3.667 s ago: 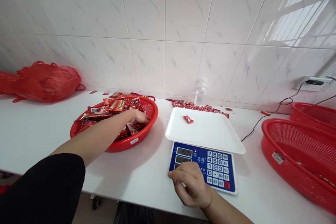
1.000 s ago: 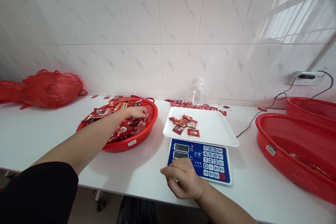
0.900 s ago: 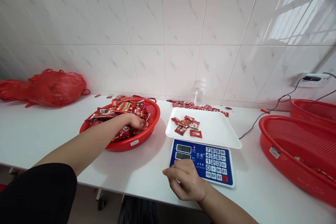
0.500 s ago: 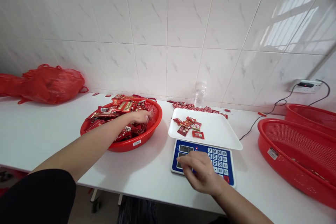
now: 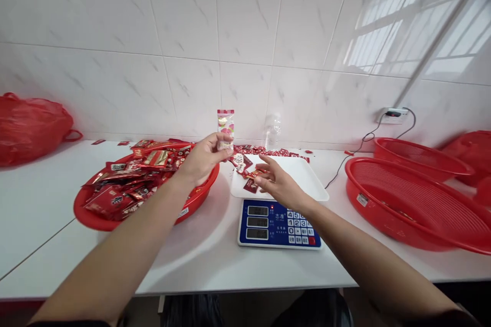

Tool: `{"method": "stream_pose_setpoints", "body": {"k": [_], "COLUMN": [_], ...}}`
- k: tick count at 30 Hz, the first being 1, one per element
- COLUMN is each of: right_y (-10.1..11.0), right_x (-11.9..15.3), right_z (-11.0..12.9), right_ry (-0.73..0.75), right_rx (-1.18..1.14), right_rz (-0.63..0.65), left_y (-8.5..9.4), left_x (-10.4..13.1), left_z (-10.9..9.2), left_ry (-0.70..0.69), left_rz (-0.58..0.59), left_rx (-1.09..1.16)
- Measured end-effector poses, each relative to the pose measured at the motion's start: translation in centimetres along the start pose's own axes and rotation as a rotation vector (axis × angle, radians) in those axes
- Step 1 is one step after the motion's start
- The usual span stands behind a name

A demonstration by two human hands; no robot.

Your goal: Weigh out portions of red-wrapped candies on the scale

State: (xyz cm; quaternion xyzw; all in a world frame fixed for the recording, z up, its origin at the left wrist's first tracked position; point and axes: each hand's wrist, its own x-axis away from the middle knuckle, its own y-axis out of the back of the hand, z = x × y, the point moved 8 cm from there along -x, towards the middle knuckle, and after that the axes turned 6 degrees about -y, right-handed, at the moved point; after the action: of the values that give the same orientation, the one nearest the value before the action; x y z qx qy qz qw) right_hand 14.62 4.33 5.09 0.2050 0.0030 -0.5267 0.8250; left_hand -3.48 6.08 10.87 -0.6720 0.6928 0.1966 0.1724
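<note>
My left hand [image 5: 207, 157] pinches a small pink-and-white snack packet [image 5: 225, 123] upright between thumb and fingers, left of the scale's tray. On the white tray [image 5: 303, 176] lie several red wrapped snack packets [image 5: 251, 185]. A red-and-white packet [image 5: 239, 162] shows just below my left fingertips; I cannot tell whether it is held or lying there. My right hand [image 5: 280, 184] is over the tray with its fingers apart, close to the packets and partly hiding them. Below the tray is the blue digital scale panel [image 5: 281, 229], its keys partly covered by my right forearm.
A red basket [image 5: 92, 219] heaped with snack packets stands at left, a red plastic bag [image 5: 32, 127] beyond it. Red baskets [image 5: 383, 214] stand at right. Small red packets [image 5: 284, 153] and a clear plastic container [image 5: 273, 133] are by the wall. A black cord [image 5: 341, 169] runs to the socket [image 5: 393, 115].
My left hand has come up out of the basket with the packet and moved right. My right hand has risen from the scale's keys to the tray. The view has shifted to the right.
</note>
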Motion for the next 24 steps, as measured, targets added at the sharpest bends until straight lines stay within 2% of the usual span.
{"method": "stream_pose_setpoints", "body": {"k": [2,3,5,8,12,17,24], "right_y": [-0.5,-0.4,0.9,4.0,6.9,7.2,7.1], "right_x": [-1.3,-1.9,-2.7,-3.2,-3.3,-3.9,-6.4], "right_z": [-0.1,-0.2,-0.7,-2.0,-4.6,-6.6,-7.0], "right_ry": [-0.109,-0.145,-0.177,-0.198,-0.248,-0.281,-0.26], "right_rx": [-0.177,-0.218,-0.191,0.012,0.196,0.332,0.449], "right_rz": [0.079,0.084,0.026,-0.088,-0.137,-0.134,-0.131], "left_y": [-2.7,-3.5,-3.9,-3.0,-1.6,-0.5,0.0], "left_x": [0.8,1.1,1.2,0.8,0.5,1.9,3.5], "left_z": [0.5,0.8,1.4,2.6,4.9,6.2,5.7], "left_ry": [-0.03,-0.049,-0.094,-0.116,-0.079,-0.123,-0.205], "left_rz": [0.005,-0.009,-0.069,-0.156,-0.143,-0.154,-0.203], "left_rx": [0.011,-0.012,-0.052,-0.011,-0.057,-0.185,-0.343]}}
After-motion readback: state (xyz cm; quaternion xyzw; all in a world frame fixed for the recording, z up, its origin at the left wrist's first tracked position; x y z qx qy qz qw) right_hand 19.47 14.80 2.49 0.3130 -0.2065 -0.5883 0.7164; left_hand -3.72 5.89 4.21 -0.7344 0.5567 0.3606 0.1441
